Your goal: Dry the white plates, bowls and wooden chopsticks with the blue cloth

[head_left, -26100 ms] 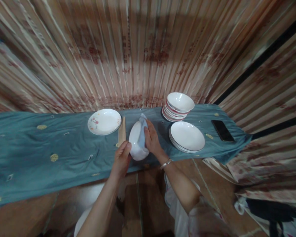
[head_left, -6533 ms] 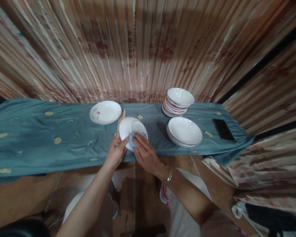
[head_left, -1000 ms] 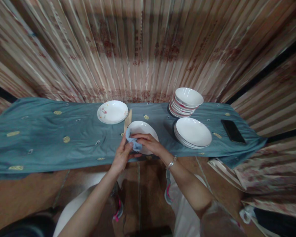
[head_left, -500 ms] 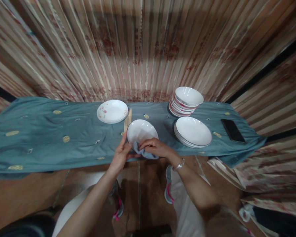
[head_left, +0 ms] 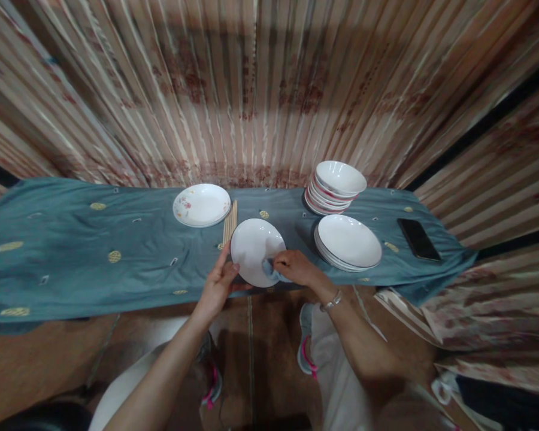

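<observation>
A round white plate with a thin dark rim [head_left: 254, 245] is tilted over the table's front edge. My left hand [head_left: 220, 279] grips its lower left side, thumb on the upper face and fingers underneath. In my right hand [head_left: 295, 267] a small blue-grey cloth [head_left: 273, 270] is bunched up, pressed against the plate's lower right part. Wooden chopsticks [head_left: 230, 221] lie just behind the plate, to its left. To the right of my right hand stands a stack of similar white plates [head_left: 349, 239].
A teal tablecloth [head_left: 148, 251] with pineapple prints covers the narrow table. Flower-patterned plates [head_left: 202, 205] sit at the back left, stacked bowls [head_left: 339, 179] at the back right. A black phone [head_left: 418, 239] lies far right. Pleated curtains [head_left: 269, 90] hang behind the table.
My right hand has moved the cloth rightward, from the plate's bottom edge to its lower right face. More of the plate's face shows. My left hand keeps its hold.
</observation>
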Action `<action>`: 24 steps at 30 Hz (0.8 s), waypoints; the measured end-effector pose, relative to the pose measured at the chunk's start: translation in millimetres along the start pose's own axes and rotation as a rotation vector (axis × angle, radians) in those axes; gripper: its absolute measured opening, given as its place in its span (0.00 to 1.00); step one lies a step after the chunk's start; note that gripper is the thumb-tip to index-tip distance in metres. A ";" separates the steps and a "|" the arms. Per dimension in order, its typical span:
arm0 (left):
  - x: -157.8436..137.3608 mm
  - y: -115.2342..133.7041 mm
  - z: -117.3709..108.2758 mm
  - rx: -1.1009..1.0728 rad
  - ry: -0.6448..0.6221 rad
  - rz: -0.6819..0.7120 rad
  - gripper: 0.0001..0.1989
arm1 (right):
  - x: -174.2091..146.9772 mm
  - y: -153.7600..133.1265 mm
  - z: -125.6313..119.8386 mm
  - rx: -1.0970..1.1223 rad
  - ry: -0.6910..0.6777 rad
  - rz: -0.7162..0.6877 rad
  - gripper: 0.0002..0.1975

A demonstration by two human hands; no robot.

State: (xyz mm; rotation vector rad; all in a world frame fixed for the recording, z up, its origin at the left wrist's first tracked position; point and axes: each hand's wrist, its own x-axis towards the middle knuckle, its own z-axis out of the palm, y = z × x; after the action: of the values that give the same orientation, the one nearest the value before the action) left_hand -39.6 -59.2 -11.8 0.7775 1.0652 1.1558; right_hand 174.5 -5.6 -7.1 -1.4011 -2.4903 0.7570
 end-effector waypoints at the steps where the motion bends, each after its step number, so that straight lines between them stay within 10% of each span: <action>1: -0.1 0.3 0.6 0.000 -0.002 0.002 0.46 | 0.6 0.0 -1.0 -0.046 0.013 0.020 0.13; 7: -0.4 1.2 3.0 -0.006 -0.003 0.011 0.46 | 6.2 3.2 2.6 -0.204 0.158 0.127 0.12; 24: -3.3 -0.3 6.4 -0.024 0.014 0.019 0.47 | 34.9 -1.2 35.8 -0.070 0.392 -0.127 0.22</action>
State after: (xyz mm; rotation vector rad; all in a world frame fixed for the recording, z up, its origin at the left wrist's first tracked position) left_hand -33.7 -62.2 -9.1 0.7628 1.0557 1.1896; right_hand 140.6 11.0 -40.0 -1.2546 -2.2858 0.3338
